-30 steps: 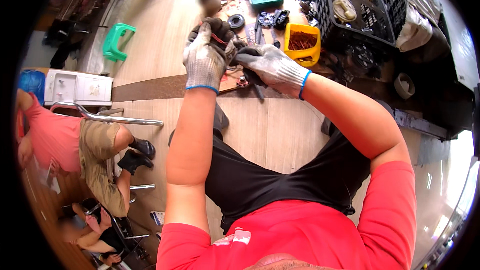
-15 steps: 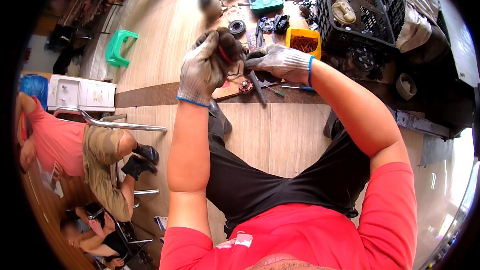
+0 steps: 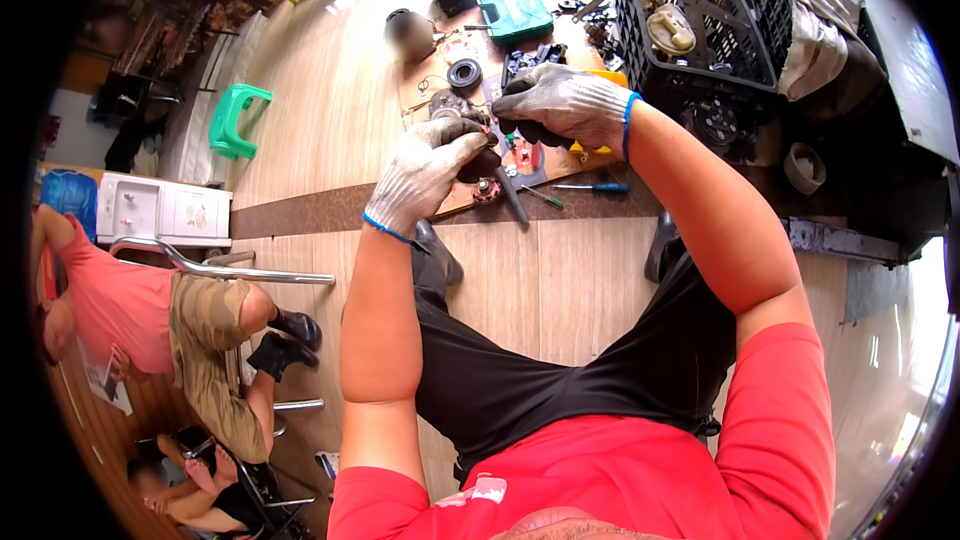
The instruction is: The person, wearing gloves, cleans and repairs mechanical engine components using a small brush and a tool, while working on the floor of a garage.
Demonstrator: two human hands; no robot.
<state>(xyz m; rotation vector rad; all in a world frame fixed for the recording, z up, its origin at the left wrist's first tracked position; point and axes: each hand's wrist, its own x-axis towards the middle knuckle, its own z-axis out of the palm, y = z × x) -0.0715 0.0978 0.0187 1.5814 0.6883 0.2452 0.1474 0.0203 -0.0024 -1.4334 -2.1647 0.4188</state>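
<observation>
Both of my hands wear whitish knitted gloves with dark, soiled fingers and blue cuffs. My left hand (image 3: 428, 165) is closed, its fingers pinched around something small that I cannot make out. Just beyond its fingertips is a greyish round metal part (image 3: 450, 103); whether it is held or lying there, I cannot tell. My right hand (image 3: 568, 108) is just to the right, its fingers curled and their tips close to the left hand's. What it grips, if anything, is hidden. Beneath them lie a dark-handled tool (image 3: 513, 198) and a round reddish part (image 3: 486, 190).
A black ring (image 3: 464, 74), a teal tool case (image 3: 516, 14) and a blue-handled screwdriver (image 3: 595, 187) lie around the work spot. A yellow container (image 3: 606, 77) is partly behind my right hand. Black crates (image 3: 700, 65) stand right. A green stool (image 3: 236, 120) and a seated person (image 3: 125, 270) are left.
The dark round part with a red edge no longer shows in my left hand, which has lowered slightly toward me. My right hand has risen a little, its fingers more curled. The view has shifted slightly.
</observation>
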